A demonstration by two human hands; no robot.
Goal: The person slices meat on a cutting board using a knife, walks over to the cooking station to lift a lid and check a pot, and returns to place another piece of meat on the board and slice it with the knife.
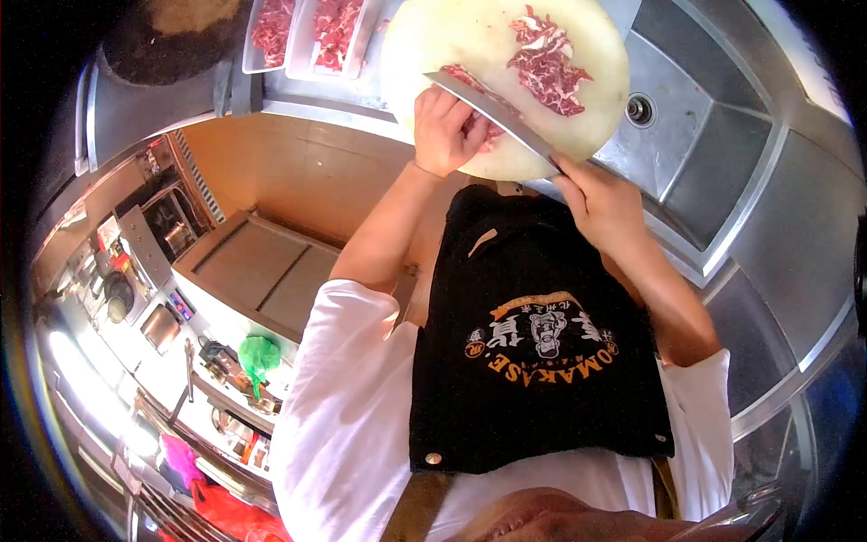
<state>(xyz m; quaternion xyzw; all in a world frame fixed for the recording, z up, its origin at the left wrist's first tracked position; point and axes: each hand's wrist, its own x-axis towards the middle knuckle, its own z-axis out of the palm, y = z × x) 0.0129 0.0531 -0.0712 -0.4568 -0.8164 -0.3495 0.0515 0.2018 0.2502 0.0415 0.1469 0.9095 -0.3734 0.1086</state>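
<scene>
A round pale cutting board (452,36) carries raw marbled meat. My right hand (598,200) is closed round the handle of a knife (506,119), whose long blade slants up and left across the board. Beside the blade, my left hand (442,129) presses with bent fingers on a piece of meat (480,126), partly hidden under the blade and fingers. A loose pile of sliced meat (548,68) lies on the board's upper right part, apart from both hands.
Two white trays of sliced meat (336,32) stand left of the board. A metal sink (664,144) with a round drain lies at the right. Shelves with kitchen items and a green bag (259,355) are at lower left.
</scene>
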